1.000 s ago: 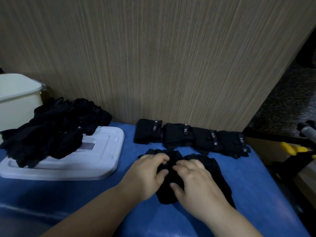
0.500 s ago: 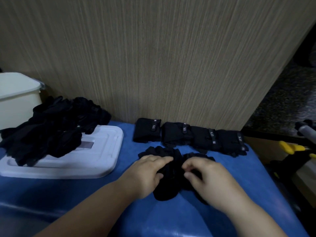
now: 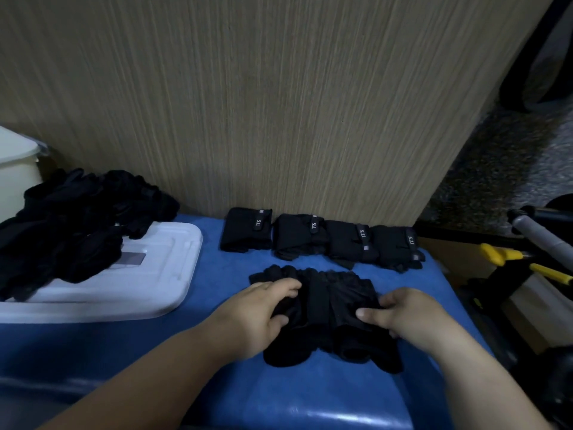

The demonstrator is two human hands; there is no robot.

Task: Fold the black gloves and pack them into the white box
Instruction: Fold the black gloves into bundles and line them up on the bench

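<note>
Four folded gloves (image 3: 321, 240) lined far; both hands (image 3: 259, 311) (image 3: 406, 315) grip fifth pair (image 3: 328, 315) mid-fold near centre; pile (image 3: 71, 225) on lid (image 3: 148, 283) unfolded; box (image 3: 15, 172) far left, nothing packed.

Small light lettering, seemingly "511" turned sideways, stands on a strap of each of the four folded gloves (image 3: 322, 240) in the row by the wall.
</note>
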